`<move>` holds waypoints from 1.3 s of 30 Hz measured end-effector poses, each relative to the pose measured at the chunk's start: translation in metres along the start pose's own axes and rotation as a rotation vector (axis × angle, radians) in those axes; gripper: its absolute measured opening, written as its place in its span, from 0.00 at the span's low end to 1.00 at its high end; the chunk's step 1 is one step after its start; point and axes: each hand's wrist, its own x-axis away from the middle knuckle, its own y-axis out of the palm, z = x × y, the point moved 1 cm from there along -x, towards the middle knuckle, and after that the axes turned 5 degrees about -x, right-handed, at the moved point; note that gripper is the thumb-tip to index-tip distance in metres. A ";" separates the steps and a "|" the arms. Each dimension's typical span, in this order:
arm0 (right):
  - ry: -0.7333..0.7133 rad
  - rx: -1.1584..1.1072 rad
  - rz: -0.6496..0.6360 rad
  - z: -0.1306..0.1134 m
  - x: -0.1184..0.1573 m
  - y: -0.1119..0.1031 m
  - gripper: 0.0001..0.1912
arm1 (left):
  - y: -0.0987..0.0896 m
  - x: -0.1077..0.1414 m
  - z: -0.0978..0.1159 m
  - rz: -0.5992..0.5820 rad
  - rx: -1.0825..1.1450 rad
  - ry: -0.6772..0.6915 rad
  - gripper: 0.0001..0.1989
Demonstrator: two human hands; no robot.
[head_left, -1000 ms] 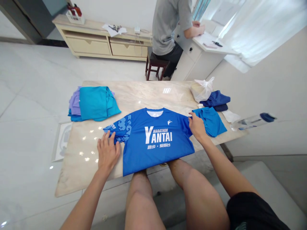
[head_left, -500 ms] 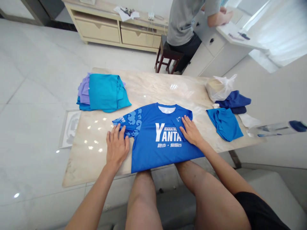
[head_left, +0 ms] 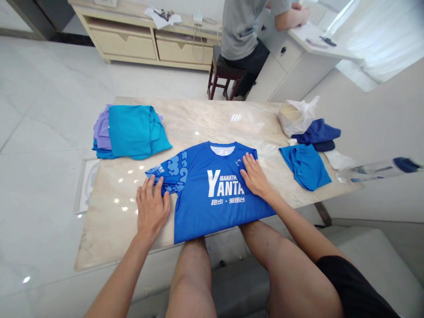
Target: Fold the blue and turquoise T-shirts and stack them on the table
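Observation:
A blue T-shirt (head_left: 205,216) with white lettering lies front up at the near side of the table. Its patterned sleeve (head_left: 172,170) is spread out to the left, while the other sleeve is folded in over the chest. My left hand (head_left: 152,205) rests with fingers apart, its fingertips touching the lower edge of the patterned sleeve. Flat on the folded-in sleeve lies my right hand (head_left: 255,176), fingers stretched out, covering part of the lettering. The shirt's bottom edge reaches the table's front edge, above my legs.
Folded teal and purple clothes (head_left: 132,130) are stacked at the table's (head_left: 109,221) left. On the right are a plastic bag (head_left: 294,117), dark blue cloth (head_left: 318,132), a blue folded garment (head_left: 306,168) and a clear bottle (head_left: 374,170). Beyond, a person (head_left: 240,31) sits on a stool (head_left: 225,70).
The whole view has shifted slightly, so the scene appears further left. Both hands stay on the shirt in nearly the same places, and the shirt looks unchanged.

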 end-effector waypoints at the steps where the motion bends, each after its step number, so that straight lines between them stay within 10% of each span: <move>1: 0.037 0.015 0.015 0.006 -0.002 -0.001 0.41 | 0.000 0.000 0.000 -0.001 -0.002 0.001 0.29; 11: 0.043 0.059 0.028 0.015 -0.009 0.004 0.43 | -0.001 -0.002 -0.003 -0.011 -0.033 0.004 0.33; 20: 0.320 0.140 0.282 0.110 0.065 -0.025 0.38 | -0.003 -0.002 0.001 -0.021 -0.134 -0.120 0.34; 39: 0.227 0.073 0.373 0.090 0.065 -0.025 0.35 | -0.015 -0.007 0.022 -0.096 -0.347 -0.255 0.29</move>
